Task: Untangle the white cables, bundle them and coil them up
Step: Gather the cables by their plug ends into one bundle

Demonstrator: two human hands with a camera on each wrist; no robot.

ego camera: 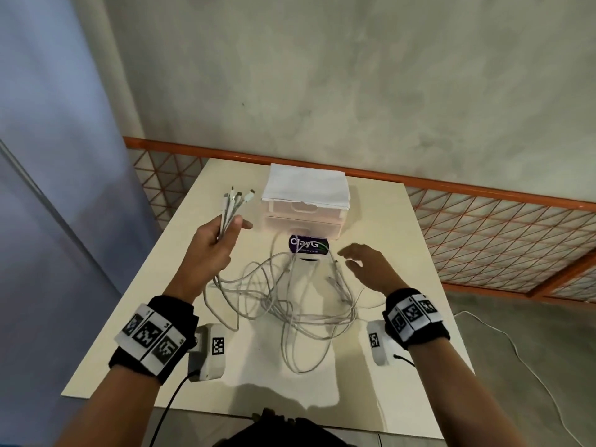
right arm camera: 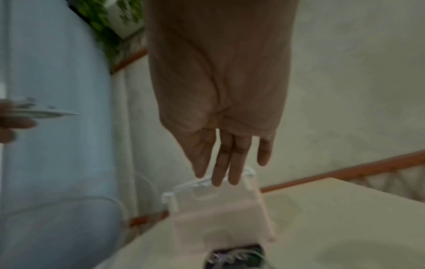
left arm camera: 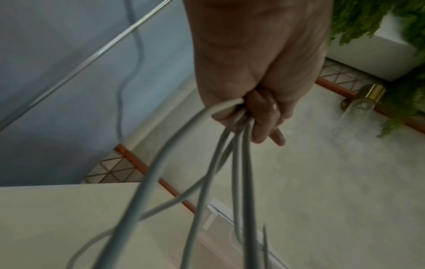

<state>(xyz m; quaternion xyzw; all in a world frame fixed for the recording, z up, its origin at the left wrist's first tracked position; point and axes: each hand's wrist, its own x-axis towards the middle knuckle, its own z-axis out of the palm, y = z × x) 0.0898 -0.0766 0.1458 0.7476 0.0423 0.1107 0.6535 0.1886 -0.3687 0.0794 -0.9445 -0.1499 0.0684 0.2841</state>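
My left hand (ego camera: 215, 240) is clamped on the plug ends of the cables (ego camera: 290, 298); their loops lie tangled on the surface (ego camera: 403, 253). Pulling now could tighten knots, I think. A label (ego camera: 308, 245) reads "ClayG". My right hand (ego camera: 367, 266) hovers, fingers apart, empty.

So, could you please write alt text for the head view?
The left hand holds up the gathered ends of the white cables, whose tangled rest lies on the table. The right hand hovers open above the tangle, before a small drawer box.
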